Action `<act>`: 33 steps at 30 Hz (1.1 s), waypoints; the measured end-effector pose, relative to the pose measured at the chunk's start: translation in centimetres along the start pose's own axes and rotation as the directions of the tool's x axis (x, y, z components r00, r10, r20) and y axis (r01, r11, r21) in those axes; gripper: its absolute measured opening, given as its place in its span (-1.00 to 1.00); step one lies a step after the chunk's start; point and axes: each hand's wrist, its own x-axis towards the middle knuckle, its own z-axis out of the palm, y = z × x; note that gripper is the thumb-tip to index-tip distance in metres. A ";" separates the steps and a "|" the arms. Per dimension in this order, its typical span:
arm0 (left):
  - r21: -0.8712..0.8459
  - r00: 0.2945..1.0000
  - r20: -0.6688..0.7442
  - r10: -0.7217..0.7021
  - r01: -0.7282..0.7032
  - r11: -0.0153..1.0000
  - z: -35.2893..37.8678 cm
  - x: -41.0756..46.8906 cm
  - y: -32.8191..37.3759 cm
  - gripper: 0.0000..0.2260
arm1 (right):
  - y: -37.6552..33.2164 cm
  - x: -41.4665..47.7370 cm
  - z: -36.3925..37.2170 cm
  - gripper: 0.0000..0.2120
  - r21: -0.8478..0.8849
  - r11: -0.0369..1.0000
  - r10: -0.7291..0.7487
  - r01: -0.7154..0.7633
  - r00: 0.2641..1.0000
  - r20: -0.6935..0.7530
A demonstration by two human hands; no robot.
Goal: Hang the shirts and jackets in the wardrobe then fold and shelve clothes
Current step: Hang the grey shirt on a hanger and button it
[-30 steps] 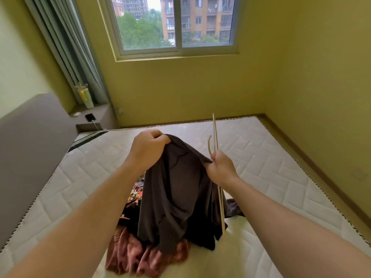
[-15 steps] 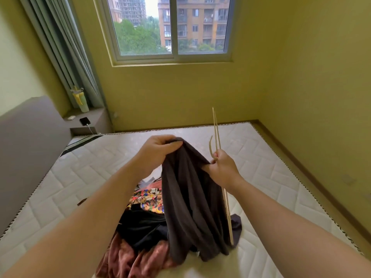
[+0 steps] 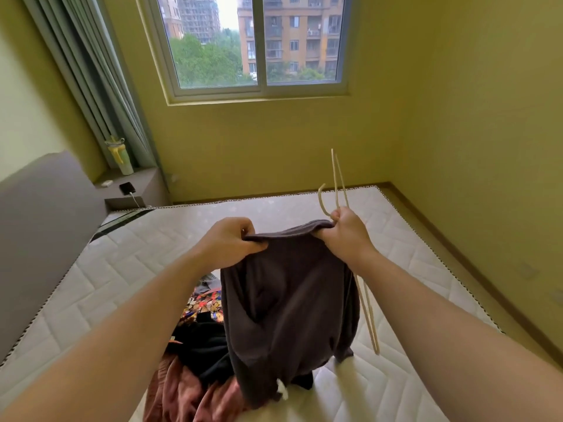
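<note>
Hands both clenched: left hand (image 3: pixel 233 243) grips dark shirt (image 3: pixel 289 306); right hand (image 3: pixel 345 236) pinches its other corner plus hanger (image 3: pixel 338 190).

— What's hidden from you?
— I lose the middle of the thin beige hanger (image 3: pixel 334 178) inside the right hand (image 3: pixel 345 236); under the left hand (image 3: pixel 231 242), the dark grey garment (image 3: pixel 289 300) covers part of the black cloth (image 3: pixel 201 345).
</note>
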 end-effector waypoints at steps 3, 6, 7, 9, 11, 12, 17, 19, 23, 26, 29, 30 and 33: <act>0.008 0.999 -0.032 -0.042 0.043 0.999 1.0 0.7 -0.3 -0.87 | 0.7 0.1 -0.3 -0.62 -0.033 0.999 0.017 -0.014 0.996 0.090; 0.008 0.991 0.064 -0.114 0.113 0.994 1.7 1.4 -0.5 -0.84 | 2.3 -0.2 -0.5 -0.64 -0.069 0.995 0.084 -0.075 0.985 0.149; -0.025 0.979 0.114 -0.170 0.174 0.984 1.9 1.6 -0.6 -0.83 | 2.8 -0.4 -0.5 -0.64 -0.095 0.991 0.114 -0.098 0.977 0.180; -0.073 0.941 0.175 -0.290 0.307 0.949 2.8 2.1 -1.1 -0.82 | 3.5 -0.9 -0.3 -0.61 -0.169 0.980 0.142 -0.106 0.966 0.218; -0.094 0.907 0.144 -0.396 0.411 0.907 4.1 2.9 -2.3 -0.81 | 4.1 -1.6 -0.1 -0.63 -0.198 0.977 0.126 -0.081 0.966 0.224; -0.111 0.885 0.119 -0.451 0.463 0.879 4.9 3.2 -3.1 -0.80 | 4.3 -2.0 0.1 -0.65 -0.176 0.981 0.124 -0.083 0.964 0.236; -0.169 0.853 -0.021 -0.521 0.511 0.843 8.7 4.3 -8.0 -0.82 | 5.3 -4.2 1.5 -0.52 0.037 0.924 0.344 -0.381 0.867 0.360; -0.139 0.850 -0.065 -0.522 0.510 0.849 9.3 4.6 -9.3 -0.77 | 6.2 -4.7 2.3 -0.50 -0.016 0.909 0.395 -0.417 0.846 0.359; -0.177 0.840 -0.127 -0.527 0.504 0.845 10.0 5.1 -11.1 -0.74 | 8.1 -5.7 3.3 -0.43 -0.130 0.920 0.391 -0.369 0.855 0.341; -0.127 0.874 -0.120 -0.471 0.457 0.880 10.3 5.7 -11.6 -0.74 | 8.9 -6.1 3.0 -0.42 -0.234 0.938 0.331 -0.257 0.865 0.376; -0.064 0.924 -0.002 -0.383 0.382 0.922 10.9 6.3 -10.9 -0.77 | 9.5 -6.1 2.7 -0.49 -0.278 0.940 0.301 -0.196 0.861 0.410; -0.058 0.933 0.043 -0.357 0.359 0.932 11.1 6.4 -10.5 -0.79 | 9.6 -6.0 2.7 -0.52 -0.284 0.941 0.293 -0.185 0.865 0.407; -0.041 0.946 0.143 -0.290 0.299 0.953 11.7 6.4 -8.9 -0.84 | 10.0 -5.5 2.7 -0.70 -0.262 0.948 0.267 -0.180 0.898 0.350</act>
